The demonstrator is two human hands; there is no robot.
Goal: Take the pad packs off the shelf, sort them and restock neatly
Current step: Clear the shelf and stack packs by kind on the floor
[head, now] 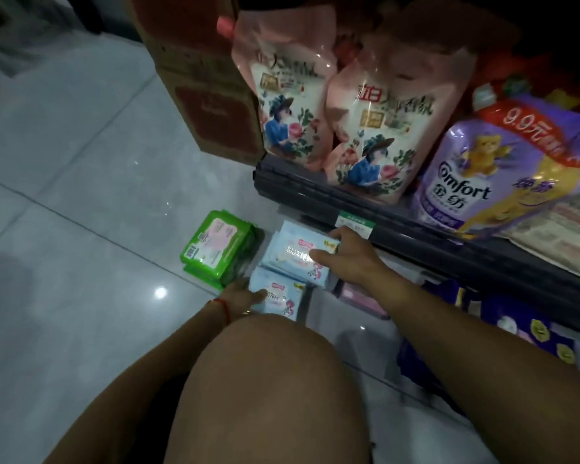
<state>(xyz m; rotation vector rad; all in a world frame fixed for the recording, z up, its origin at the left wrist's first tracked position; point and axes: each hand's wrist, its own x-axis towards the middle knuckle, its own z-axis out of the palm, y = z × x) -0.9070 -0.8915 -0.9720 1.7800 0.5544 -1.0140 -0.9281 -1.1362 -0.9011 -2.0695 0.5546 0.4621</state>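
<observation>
Two stacks of light-blue pad packs lie on the tiled floor in front of the shelf. My right hand [340,254] grips the top pack of the far blue stack [290,254] at its right end. My left hand [243,298], with a red string at the wrist, holds the near blue pack [280,301] at its left edge; my knee hides its lower part. A stack of green pad packs [216,247] sits to the left of them. A pink pack [360,301] lies on the bottom shelf, under my right forearm.
The dark shelf edge [416,242] with a green price tag [355,226] runs above my right hand. On it stand pink refill pouches [372,128] and a purple Comfort pouch [503,172]. Purple packs [516,326] fill the lower shelf. A brown carton [211,95] stands on the floor.
</observation>
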